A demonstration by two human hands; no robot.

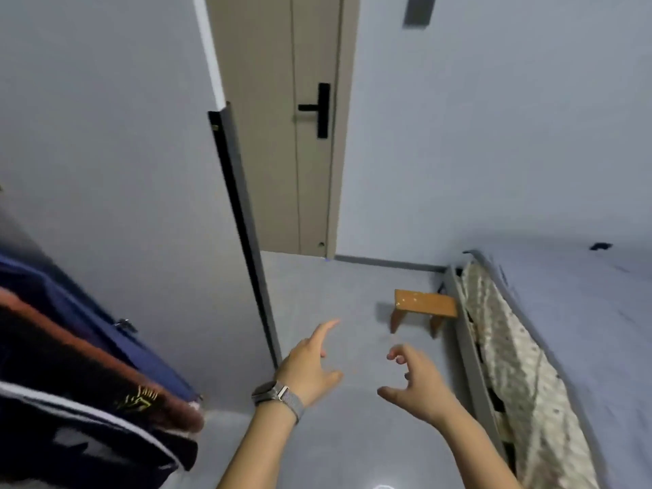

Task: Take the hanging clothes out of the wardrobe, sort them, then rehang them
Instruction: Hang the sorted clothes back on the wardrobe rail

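Observation:
Several hanging clothes [77, 375] show at the lower left: a blue garment, a rust-brown one and a dark one with a white stripe and a gold emblem. The open wardrobe door [116, 192] stands beside them, grey with a dark edge. My left hand [310, 365], with a watch on the wrist, is held out over the floor with fingers spread and holds nothing. My right hand [414, 382] hovers next to it, fingers loosely curled, empty. Both hands are apart from the clothes.
A beige room door [282, 135] with a black handle is straight ahead. A small wooden stool [423, 310] stands on the grey floor by the bed [582, 330], whose frame and patterned mattress side run along the right.

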